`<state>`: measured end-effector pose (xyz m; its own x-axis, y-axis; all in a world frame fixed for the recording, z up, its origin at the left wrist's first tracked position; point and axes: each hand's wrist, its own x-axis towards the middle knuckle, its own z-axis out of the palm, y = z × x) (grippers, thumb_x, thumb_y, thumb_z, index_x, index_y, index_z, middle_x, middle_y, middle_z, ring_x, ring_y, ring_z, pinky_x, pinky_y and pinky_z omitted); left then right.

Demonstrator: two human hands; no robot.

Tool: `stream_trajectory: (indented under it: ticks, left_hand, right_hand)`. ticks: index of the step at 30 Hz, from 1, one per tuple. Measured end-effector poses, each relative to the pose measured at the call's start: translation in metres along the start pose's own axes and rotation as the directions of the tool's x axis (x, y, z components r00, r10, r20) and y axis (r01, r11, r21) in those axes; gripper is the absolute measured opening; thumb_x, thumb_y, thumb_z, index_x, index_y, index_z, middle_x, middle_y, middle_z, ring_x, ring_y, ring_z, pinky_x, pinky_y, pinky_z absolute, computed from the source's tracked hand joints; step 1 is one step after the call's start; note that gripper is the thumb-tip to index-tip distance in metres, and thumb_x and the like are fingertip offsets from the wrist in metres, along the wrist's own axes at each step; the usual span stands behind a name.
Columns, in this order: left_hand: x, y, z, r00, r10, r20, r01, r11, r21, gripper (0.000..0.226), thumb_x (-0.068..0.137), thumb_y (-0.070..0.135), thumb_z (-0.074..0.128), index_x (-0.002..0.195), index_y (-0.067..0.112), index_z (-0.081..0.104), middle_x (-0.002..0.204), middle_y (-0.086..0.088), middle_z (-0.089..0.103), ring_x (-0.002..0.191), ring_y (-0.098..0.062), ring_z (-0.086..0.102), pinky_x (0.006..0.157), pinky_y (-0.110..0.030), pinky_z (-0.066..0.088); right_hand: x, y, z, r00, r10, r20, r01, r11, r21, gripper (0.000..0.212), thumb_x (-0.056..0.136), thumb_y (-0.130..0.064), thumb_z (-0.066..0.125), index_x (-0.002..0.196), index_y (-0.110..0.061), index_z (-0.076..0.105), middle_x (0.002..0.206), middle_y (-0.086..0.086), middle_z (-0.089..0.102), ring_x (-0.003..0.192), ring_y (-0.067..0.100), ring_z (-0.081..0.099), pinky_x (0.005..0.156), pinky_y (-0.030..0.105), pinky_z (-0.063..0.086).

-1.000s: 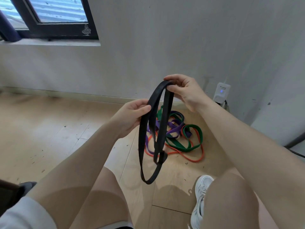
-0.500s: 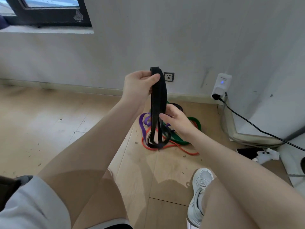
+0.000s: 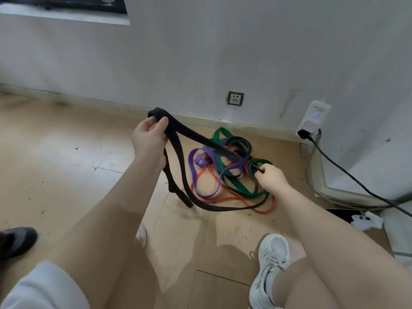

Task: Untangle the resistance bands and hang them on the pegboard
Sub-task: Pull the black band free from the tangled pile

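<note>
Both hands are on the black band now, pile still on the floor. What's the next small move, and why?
Probably lift the right hand up and away from the pile. It grips the black band low, right over the green band and purple band, while the left hand holds the other end high. The black loop sags to the floor beside the orange band; raising it should show whether it is free.

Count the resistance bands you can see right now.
4: black band held by both hands; purple band, green band and orange band tangled on the floor. More may be hidden.
</note>
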<state>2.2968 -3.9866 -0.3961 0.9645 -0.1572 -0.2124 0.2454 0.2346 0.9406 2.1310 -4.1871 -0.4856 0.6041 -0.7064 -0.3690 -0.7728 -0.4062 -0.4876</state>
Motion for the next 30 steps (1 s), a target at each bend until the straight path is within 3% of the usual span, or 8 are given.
stream_trajectory:
  ticks: [3, 5, 8, 13, 19, 24, 27, 30]
  left_hand:
    - [0.015, -0.013, -0.005, 0.999, -0.045, -0.017, 0.043, 0.996, -0.081, 0.018, 0.091, 0.01, 0.058, 0.108, 0.011, 0.056, 0.097, -0.003, 0.066, 0.091, -0.016, 0.066, 0.067, -0.021, 0.053]
    - [0.026, -0.021, -0.009, 0.997, -0.062, -0.055, 0.057, 0.994, -0.093, 0.02, 0.091, 0.011, 0.058, 0.111, 0.011, 0.055, 0.097, -0.001, 0.065, 0.092, -0.015, 0.066, 0.07, -0.021, 0.054]
    - [0.043, -0.032, -0.019, 0.982, -0.135, -0.135, 0.115, 0.983, -0.144, 0.026, 0.09, 0.012, 0.06, 0.115, 0.012, 0.056, 0.105, -0.005, 0.065, 0.097, -0.016, 0.065, 0.081, -0.025, 0.055]
    - [0.053, -0.036, -0.034, 0.95, -0.222, -0.221, 0.167, 0.956, -0.241, 0.027, 0.09, 0.009, 0.059, 0.116, 0.011, 0.056, 0.104, -0.004, 0.065, 0.095, -0.016, 0.065, 0.074, -0.023, 0.054]
    - [0.051, -0.042, -0.043, 0.931, -0.248, -0.268, 0.188, 0.955, -0.231, 0.027, 0.089, 0.007, 0.059, 0.116, 0.011, 0.057, 0.105, -0.006, 0.065, 0.093, -0.018, 0.065, 0.081, -0.028, 0.054]
    - [0.053, -0.036, -0.053, 0.902, -0.272, -0.335, 0.175, 0.941, -0.29, 0.022, 0.088, 0.004, 0.06, 0.109, 0.012, 0.061, 0.104, -0.007, 0.064, 0.085, -0.017, 0.064, 0.083, -0.032, 0.055]
    - [0.049, -0.033, -0.055, 0.907, -0.283, -0.313, 0.182, 0.931, -0.315, 0.018, 0.088, 0.008, 0.062, 0.104, 0.015, 0.062, 0.106, -0.006, 0.066, 0.092, -0.018, 0.066, 0.084, -0.033, 0.056]
    - [0.042, -0.028, -0.05, 0.937, -0.25, -0.244, 0.168, 0.935, -0.314, 0.015, 0.091, 0.011, 0.058, 0.105, 0.015, 0.058, 0.106, -0.008, 0.065, 0.1, -0.022, 0.064, 0.084, -0.036, 0.055]
  right_hand:
    - [0.001, -0.004, 0.001, 0.992, 0.119, 0.051, -0.128, 0.96, 0.248, 0.02, 0.099, -0.03, 0.037, 0.102, -0.014, 0.048, 0.096, 0.007, 0.054, 0.08, 0.023, 0.053, 0.068, 0.032, 0.044]
    - [-0.002, -0.011, 0.003, 0.951, 0.206, 0.23, -0.302, 0.776, 0.554, 0.022, 0.101, -0.03, 0.035, 0.109, -0.015, 0.049, 0.102, 0.007, 0.055, 0.093, 0.033, 0.06, 0.083, 0.044, 0.05]
    - [-0.004, -0.018, -0.002, 0.931, 0.152, 0.332, -0.361, 0.514, 0.778, 0.014, 0.1, -0.022, 0.039, 0.101, -0.017, 0.052, 0.097, 0.009, 0.061, 0.086, 0.034, 0.065, 0.071, 0.047, 0.052]
    - [-0.009, -0.01, -0.017, 0.893, 0.055, 0.447, -0.418, 0.468, 0.779, 0.021, 0.095, -0.028, 0.049, 0.08, -0.018, 0.06, 0.063, -0.003, 0.062, 0.071, 0.015, 0.056, 0.076, 0.029, 0.042]
    - [-0.008, 0.013, -0.022, 0.875, -0.062, 0.48, -0.428, 0.367, 0.826, 0.014, 0.095, -0.016, 0.047, 0.086, -0.015, 0.058, 0.057, -0.005, 0.042, 0.053, 0.009, 0.049, 0.081, 0.04, 0.047]
    - [-0.008, 0.024, -0.033, 0.973, 0.055, 0.225, -0.215, 0.572, 0.792, 0.03, 0.088, 0.013, 0.046, 0.114, 0.0, 0.055, 0.077, 0.011, 0.054, 0.058, 0.015, 0.047, 0.047, 0.019, 0.047]
    - [-0.003, 0.038, -0.028, 0.996, 0.068, 0.056, -0.088, 0.816, 0.572, 0.011, 0.09, 0.003, 0.053, 0.097, 0.0, 0.062, 0.083, 0.015, 0.062, 0.062, 0.016, 0.053, 0.056, 0.023, 0.048]
    - [-0.006, 0.04, -0.019, 0.998, 0.001, 0.058, -0.018, 0.958, 0.287, 0.02, 0.092, -0.001, 0.05, 0.086, -0.018, 0.057, 0.09, 0.012, 0.065, 0.069, 0.019, 0.06, 0.068, 0.032, 0.051]
